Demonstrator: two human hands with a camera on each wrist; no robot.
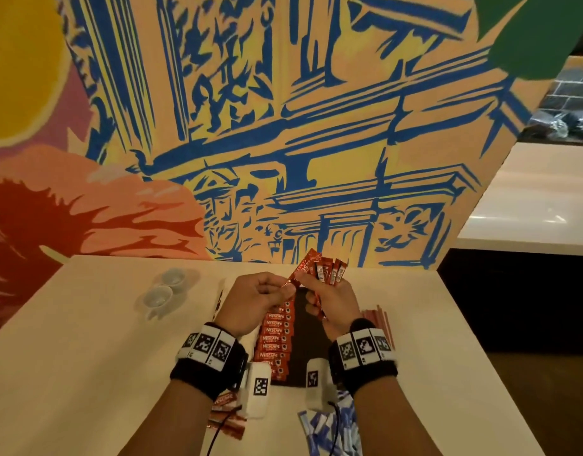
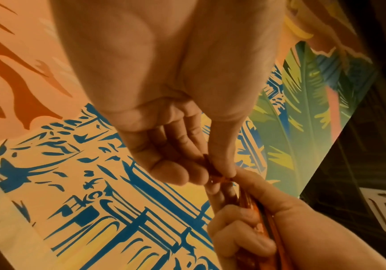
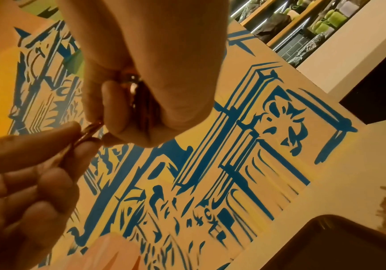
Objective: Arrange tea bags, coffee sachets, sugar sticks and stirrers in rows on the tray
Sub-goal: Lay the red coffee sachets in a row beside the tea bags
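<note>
Fingers of my right hand (image 1: 329,299) are curled round a fan of red coffee sachets (image 1: 331,269), their top ends sticking up above my knuckles. My left hand (image 1: 257,299) meets it: thumb and forefinger pinch the lower end of one sachet (image 1: 301,268) at the fan's left side, the other fingers folded loosely under. Both hands hover above the far end of the dark tray (image 1: 304,353), which lies in the middle of the table (image 1: 86,340). On the tray's left half a row of coffee sachets (image 1: 277,337) runs from far to near, each one crosswise and overlapping the next. Stirrers (image 1: 379,320) lie on the table just beside the tray's right edge. By the table's near edge sit blue and white sugar sticks (image 1: 326,429) on the right and a few more red packets (image 1: 226,409) on the left, partly under my wrists. Two small white cups (image 1: 165,291) stand toward the far left corner.
</note>
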